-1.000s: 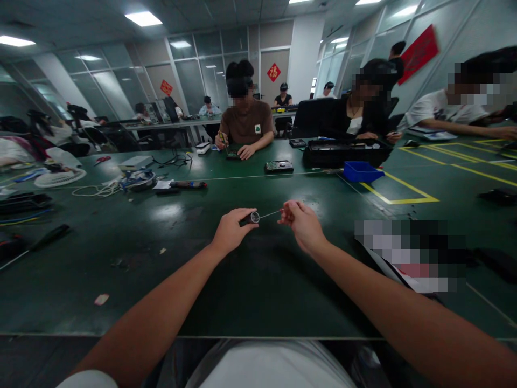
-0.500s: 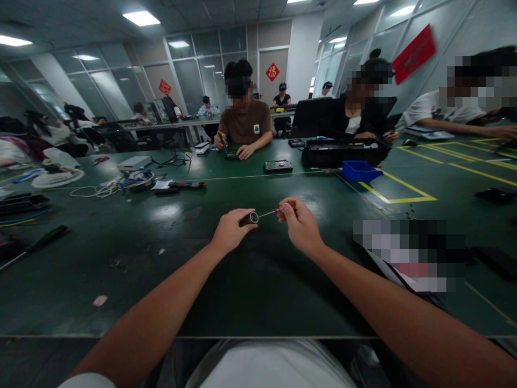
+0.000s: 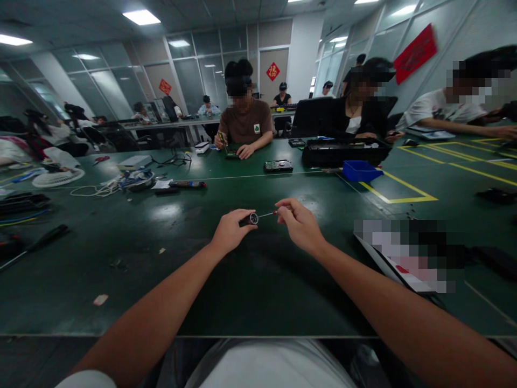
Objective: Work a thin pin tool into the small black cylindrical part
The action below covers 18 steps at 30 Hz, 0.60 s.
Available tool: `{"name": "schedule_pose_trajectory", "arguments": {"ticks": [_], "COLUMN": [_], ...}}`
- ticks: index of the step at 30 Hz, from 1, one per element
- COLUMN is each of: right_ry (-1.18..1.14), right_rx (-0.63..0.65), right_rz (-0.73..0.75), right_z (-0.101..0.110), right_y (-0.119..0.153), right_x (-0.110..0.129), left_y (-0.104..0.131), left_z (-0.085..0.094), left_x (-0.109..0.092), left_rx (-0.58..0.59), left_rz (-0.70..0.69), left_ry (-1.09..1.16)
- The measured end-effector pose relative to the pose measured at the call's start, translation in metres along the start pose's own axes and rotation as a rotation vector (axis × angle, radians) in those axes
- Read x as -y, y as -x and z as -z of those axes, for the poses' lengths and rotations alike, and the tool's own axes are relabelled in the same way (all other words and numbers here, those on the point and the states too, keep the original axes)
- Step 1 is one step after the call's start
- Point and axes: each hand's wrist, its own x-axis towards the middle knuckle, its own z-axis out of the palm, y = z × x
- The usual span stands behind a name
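Note:
Above the green table (image 3: 258,291), my left hand (image 3: 231,231) is closed around a small dark cylindrical part (image 3: 252,219) with a silvery round end. Most of that part's body is hidden by my fingers. My right hand (image 3: 299,223) pinches the red handle of a thin screwdriver (image 3: 266,215). Its metal shaft points left, and the tip meets the silvery end of the part, though I cannot tell exactly where it touches.
Across the table a person (image 3: 246,121) works on a small board. A circuit-board device (image 3: 278,165), a blue scoop-like tray (image 3: 361,171) and a long black housing (image 3: 345,153) lie ahead. A pen-like tool (image 3: 188,184) and a larger screwdriver (image 3: 44,238) are leftward; a blurred-out flat object (image 3: 404,258) lies right.
The fingers of my right hand have shifted and opened slightly around the screwdriver handle. My left hand and the cylindrical part stay in place.

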Motion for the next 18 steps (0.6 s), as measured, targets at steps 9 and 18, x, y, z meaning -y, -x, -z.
{"name": "schedule_pose_trajectory", "arguments": {"ticks": [9,18], "right_ry": [0.082,0.033], "right_rx": [-0.025,0.05], "right_rz": [-0.005,-0.034], "right_z": [-0.002,-0.005], "right_y": [-0.001,-0.002], "right_x": [-0.006,-0.013], "left_y": [0.001,0.0], "left_z": [-0.002,0.002], "left_x": [0.001,0.002], "left_rx": [0.024,0.028], "left_rz": [0.016,0.057], "left_ry": [0.005,0.0]}}
